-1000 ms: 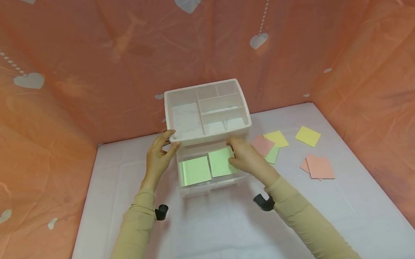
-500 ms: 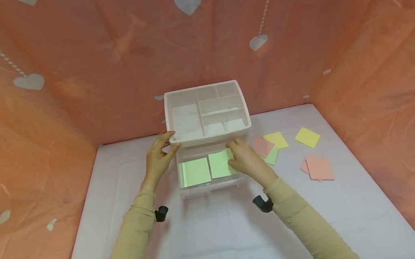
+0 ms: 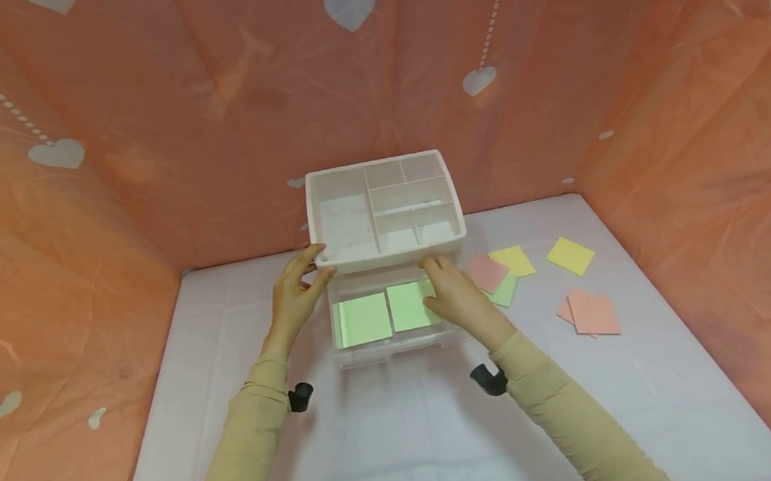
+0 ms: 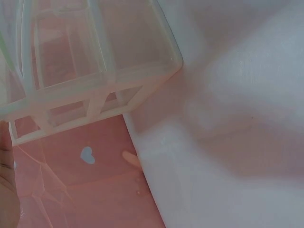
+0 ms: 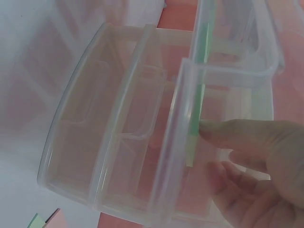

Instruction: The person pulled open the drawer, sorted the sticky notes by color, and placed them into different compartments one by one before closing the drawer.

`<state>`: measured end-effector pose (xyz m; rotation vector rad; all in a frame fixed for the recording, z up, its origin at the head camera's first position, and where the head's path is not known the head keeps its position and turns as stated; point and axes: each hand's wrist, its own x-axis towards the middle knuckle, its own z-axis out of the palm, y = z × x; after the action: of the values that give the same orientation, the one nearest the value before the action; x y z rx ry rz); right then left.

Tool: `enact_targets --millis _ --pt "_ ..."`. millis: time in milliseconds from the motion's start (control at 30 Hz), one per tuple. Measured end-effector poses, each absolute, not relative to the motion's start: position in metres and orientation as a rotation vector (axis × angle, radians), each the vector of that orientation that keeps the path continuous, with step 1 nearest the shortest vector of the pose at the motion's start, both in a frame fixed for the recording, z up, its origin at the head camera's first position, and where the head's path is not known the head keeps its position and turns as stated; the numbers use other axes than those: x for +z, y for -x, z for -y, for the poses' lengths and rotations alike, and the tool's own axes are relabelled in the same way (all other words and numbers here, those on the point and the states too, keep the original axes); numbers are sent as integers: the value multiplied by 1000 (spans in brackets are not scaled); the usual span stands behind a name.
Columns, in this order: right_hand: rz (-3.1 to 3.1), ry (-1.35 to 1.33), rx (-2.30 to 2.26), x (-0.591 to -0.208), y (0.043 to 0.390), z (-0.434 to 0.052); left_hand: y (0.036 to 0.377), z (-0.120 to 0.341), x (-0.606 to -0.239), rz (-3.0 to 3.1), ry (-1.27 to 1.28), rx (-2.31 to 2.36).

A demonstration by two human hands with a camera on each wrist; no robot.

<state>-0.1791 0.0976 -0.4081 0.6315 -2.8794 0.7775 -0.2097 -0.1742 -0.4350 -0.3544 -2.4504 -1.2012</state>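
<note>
A whitish plastic drawer organizer (image 3: 387, 261) stands at the back of the table, its clear drawer (image 3: 361, 357) pulled out. Two green sticky note pads lie side by side inside, the left pad (image 3: 364, 320) and the right pad (image 3: 407, 306). My left hand (image 3: 292, 289) pinches the organizer's front left corner between thumb and fingers. Over the drawer's right end, my right hand (image 3: 458, 295) has its thumb on the right green pad; in the right wrist view a gap shows between thumb and loosely bent fingers. The hand covers that pad's right side.
On the table to the right lie a pink note (image 3: 488, 272), a yellow note (image 3: 512, 261) and a green note (image 3: 505, 290), overlapping. Beyond them are another yellow note (image 3: 571, 256) and overlapping pink notes (image 3: 593, 312). A cloth wall (image 3: 234, 131) rises close behind the organizer.
The right green pad's far right corner has dropped slightly lower in the drawer, with the right hand's fingers shifting a little over it. The left hand has stayed on the organizer's corner.
</note>
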Motion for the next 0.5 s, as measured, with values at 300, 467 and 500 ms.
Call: enact_targets --millis 300,467,500 --pt "2713 -697 739 -408 178 -99 211 174 -435 2467 337 -1224" --pt "2670 -727 726 -398 175 -101 211 174 -436 2470 334 -1230" --pt "2657 -727 734 -396 175 -102 211 174 -436 2467 333 -1229"
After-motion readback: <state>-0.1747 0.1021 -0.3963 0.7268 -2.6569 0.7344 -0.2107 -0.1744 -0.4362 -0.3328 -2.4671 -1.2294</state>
